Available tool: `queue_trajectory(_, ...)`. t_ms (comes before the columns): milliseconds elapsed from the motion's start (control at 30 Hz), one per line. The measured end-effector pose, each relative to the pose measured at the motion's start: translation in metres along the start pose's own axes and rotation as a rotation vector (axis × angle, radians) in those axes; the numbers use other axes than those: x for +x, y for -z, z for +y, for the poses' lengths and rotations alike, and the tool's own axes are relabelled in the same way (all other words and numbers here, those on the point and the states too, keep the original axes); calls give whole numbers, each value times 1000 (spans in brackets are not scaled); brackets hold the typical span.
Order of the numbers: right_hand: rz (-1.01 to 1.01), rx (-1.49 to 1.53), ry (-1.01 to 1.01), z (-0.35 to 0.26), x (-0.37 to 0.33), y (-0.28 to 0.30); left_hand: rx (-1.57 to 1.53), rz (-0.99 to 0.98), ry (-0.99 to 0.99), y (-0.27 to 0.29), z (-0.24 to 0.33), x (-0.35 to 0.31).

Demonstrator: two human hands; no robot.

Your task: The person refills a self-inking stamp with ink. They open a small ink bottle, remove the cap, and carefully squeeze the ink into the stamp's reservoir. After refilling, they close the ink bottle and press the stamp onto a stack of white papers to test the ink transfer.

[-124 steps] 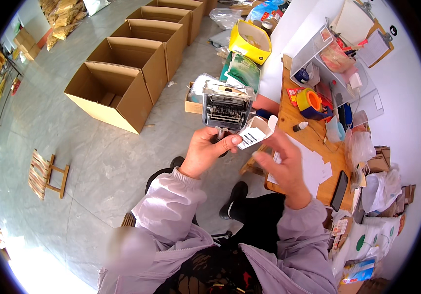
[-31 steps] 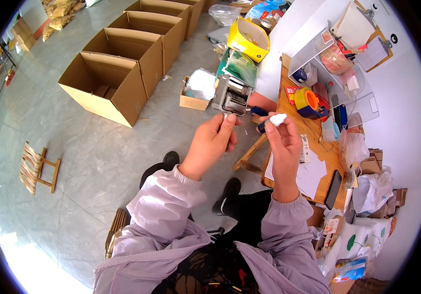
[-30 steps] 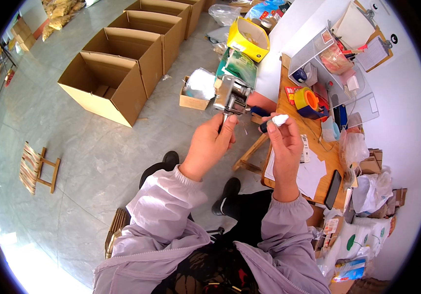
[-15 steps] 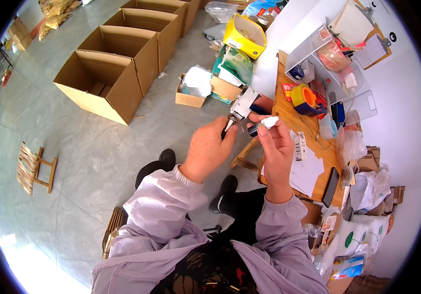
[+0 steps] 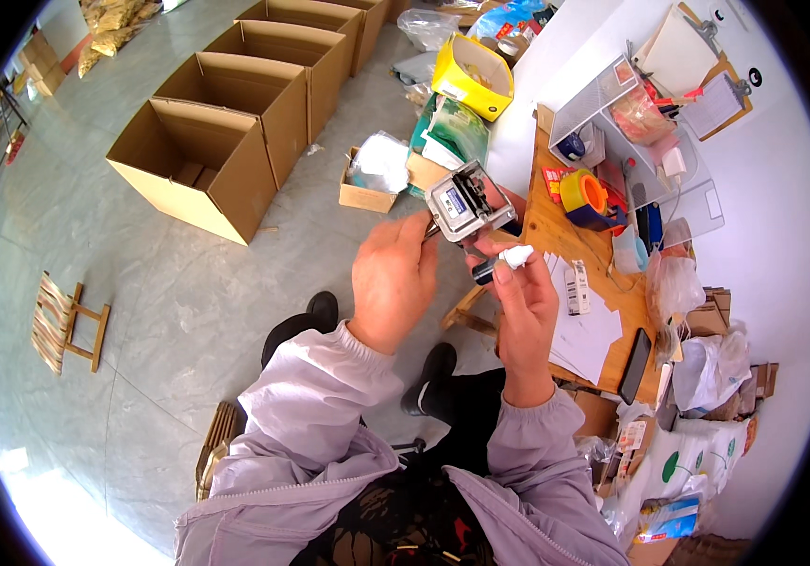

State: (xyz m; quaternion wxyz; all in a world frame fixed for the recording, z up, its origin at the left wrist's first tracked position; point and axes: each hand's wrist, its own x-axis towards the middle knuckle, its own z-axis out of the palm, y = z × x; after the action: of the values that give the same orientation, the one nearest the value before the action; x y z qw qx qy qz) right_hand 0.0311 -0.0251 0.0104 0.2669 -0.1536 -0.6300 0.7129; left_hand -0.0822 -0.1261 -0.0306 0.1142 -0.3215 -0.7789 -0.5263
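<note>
In front of me my left hand (image 5: 393,281) is closed around the lower part of a metal-framed hand stamp (image 5: 461,200). Its boxy silver frame faces up, with a small light label panel on it. What the fingers grip is mostly hidden. Just to the right, my right hand (image 5: 526,307) pinches a small dark bottle (image 5: 484,273) with a white top (image 5: 516,256) between thumb and fingers. The bottle lies tilted, close below the stamp; whether the right fingertips touch the frame I cannot tell.
To my right is a wooden table (image 5: 548,224) with white papers (image 5: 586,330), a small white box (image 5: 577,288), a phone (image 5: 636,366) and a yellow-orange tape roll (image 5: 586,191). Open cardboard boxes (image 5: 225,179) line the floor ahead. A folding stool (image 5: 70,321) stands left.
The stamp has turned, so its open frame and label panel now face up. The bottle in my right hand has dropped slightly and moved a little left.
</note>
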Motion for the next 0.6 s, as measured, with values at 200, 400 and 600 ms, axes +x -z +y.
queue_trajectory(200, -9, 46, 3, 2, -3, -2, -28, 68, -52, 1, 2, 4)
queue_trajectory(400, -12, 44, -13, 5, -4, -5, -20, 100, -62, 1, -2, 4)
queue_trajectory(600, 32, -55, 10, 11, -3, 0, -169, 70, -3, -2, 5, 4)
